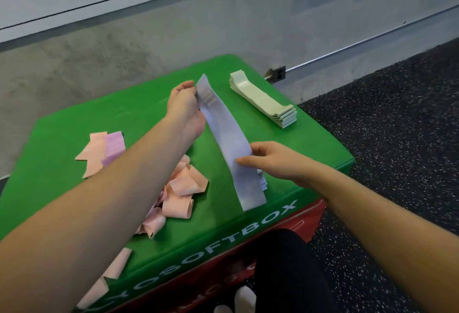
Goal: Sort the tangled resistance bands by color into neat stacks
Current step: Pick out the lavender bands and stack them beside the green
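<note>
A long pale lavender band [228, 136] stretches diagonally over the green soft box [139, 104]. My left hand [185, 108] pinches its far end, and my right hand [270, 161] pinches it near the lower part. Under the band's near end lie more lavender bands [262, 181], mostly hidden. A neat stack of pale green bands [263, 100] lies at the box's far right. A tangled heap of pink bands [178, 191] sits at the centre front. Further left lie a pink band [93, 153] and a purple band [114, 147].
One pink band [109, 278] hangs over the box's front left edge. A red box [293, 225] sits under the green one. A concrete wall stands behind, and black speckled floor [397, 119] lies to the right. My dark trouser leg [285, 270] is below the box front.
</note>
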The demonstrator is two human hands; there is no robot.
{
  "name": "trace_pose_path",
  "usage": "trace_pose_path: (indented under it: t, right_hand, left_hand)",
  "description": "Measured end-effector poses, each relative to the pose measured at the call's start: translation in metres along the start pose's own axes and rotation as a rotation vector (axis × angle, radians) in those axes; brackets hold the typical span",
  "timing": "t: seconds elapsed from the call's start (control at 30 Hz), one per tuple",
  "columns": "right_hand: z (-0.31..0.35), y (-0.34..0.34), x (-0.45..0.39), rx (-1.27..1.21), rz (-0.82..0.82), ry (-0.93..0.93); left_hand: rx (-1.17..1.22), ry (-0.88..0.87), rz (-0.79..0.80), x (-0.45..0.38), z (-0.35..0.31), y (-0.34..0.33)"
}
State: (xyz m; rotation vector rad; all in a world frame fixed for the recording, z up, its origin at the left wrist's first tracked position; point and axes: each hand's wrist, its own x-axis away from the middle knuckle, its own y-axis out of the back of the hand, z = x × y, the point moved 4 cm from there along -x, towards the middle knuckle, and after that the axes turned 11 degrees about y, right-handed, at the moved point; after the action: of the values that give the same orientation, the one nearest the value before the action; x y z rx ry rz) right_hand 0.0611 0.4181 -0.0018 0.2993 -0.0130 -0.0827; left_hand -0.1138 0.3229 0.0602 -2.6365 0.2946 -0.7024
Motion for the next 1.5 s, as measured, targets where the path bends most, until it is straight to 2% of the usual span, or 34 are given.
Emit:
trace_pose_path:
  t: [0.13, 0.4, 0.53, 0.77, 0.93, 1.2, 1.4, 1.5]
  right_hand:
    - [-0.01, 0.001, 0.002, -0.052, -0.032, 0.003]
    - [-0.026, 0.012, 0.002, 0.014, -0.183, -0.067]
    - [-0.034, 0.014, -0.002, -0.025, -0.145, -0.049]
    - [-0.046, 0.02, -0.012, -0.073, -0.027, -0.078]
    - [-0.054, 0.022, -0.022, -0.069, -0.006, -0.078]
    - [-0.051, 0.019, -0.016, 0.339, 0.097, -0.024]
    - [-0.062, 0.019, -0.011, 0.449, 0.129, -0.002]
    - [-0.063, 0.018, -0.01, 0.4, 0.061, 0.027]
  left_hand:
    - [0.043, 0.014, -0.094, -0.03, -0.004, 0.004]
    - [-0.325, -0.063, -0.151, -0.07, 0.005, 0.006]
    - [-0.482, -0.11, -0.14, -0.096, 0.013, 0.013]
    - [-0.583, -0.116, -0.142, -0.131, 0.022, 0.018]
    - [-0.721, -0.158, -0.197, -0.152, 0.028, 0.021]
    - [-0.865, -0.178, -0.234, -0.165, 0.04, 0.031]
    - [-0.96, -0.171, -0.253, -0.168, 0.043, 0.035]
    - [-1.037, -0.217, -0.215, -0.166, 0.043, 0.027]
